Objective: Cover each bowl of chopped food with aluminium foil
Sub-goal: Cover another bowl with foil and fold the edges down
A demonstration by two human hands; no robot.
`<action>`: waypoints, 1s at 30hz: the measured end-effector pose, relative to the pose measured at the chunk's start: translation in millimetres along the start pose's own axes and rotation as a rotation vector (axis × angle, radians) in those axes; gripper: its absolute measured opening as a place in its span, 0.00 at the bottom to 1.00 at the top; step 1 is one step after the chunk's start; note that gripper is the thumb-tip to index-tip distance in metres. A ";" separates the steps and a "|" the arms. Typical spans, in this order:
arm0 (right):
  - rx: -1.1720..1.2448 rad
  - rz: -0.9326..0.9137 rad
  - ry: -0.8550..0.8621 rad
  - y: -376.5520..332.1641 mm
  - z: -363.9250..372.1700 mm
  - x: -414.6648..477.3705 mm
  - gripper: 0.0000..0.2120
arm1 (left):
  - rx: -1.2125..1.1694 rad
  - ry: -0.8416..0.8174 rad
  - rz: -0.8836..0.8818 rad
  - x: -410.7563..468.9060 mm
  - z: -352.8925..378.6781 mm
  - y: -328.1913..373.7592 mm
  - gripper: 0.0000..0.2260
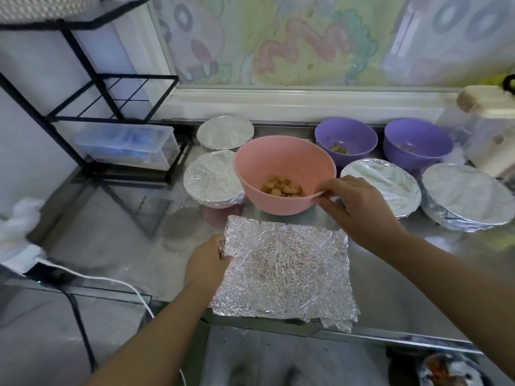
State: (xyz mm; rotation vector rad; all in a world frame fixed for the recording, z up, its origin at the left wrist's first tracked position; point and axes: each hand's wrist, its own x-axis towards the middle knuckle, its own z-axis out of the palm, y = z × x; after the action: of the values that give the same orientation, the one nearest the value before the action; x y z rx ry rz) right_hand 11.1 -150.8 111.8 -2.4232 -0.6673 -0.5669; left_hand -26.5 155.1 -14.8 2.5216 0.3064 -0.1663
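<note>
Four covered bowls (pixel 225 132) (pixel 211 176) (pixel 381 185) (pixel 465 196), two purple bowls (pixel 345 135) (pixel 418 140) — right hand (pixel 359 201) grips one pink bowl (pixel 278 162), left hand (pixel 206 263) pinches foil (pixel 284 271)

One view only: head-worn, wide-angle. Looks forward and steeply down over near edge of tabletop (pixel 404 288). Close in: takes both forearms from bottom edge, left hand (pixel 207 263) and right hand (pixel 359 207) near centre. Centres between foil sheet (pixel 284 274) and pink bowl (pixel 278 162). Faces patterned wall (pixel 292 37) at top; catches black rack (pixel 83 79) far left, floor (pixel 264 363) at bottom. Bows straight lines toward margins.
</note>
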 end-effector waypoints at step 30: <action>-0.027 0.042 0.016 -5.7 -4.9 -4.3 0.10 | -0.001 0.181 0.267 -3.5 -14.9 19.0 0.05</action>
State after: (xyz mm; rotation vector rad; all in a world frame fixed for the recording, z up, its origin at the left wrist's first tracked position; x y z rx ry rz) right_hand 3.4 -151.1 115.5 -2.4490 -0.6049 -0.5810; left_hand -24.3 147.8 8.3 2.5509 0.0377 0.1684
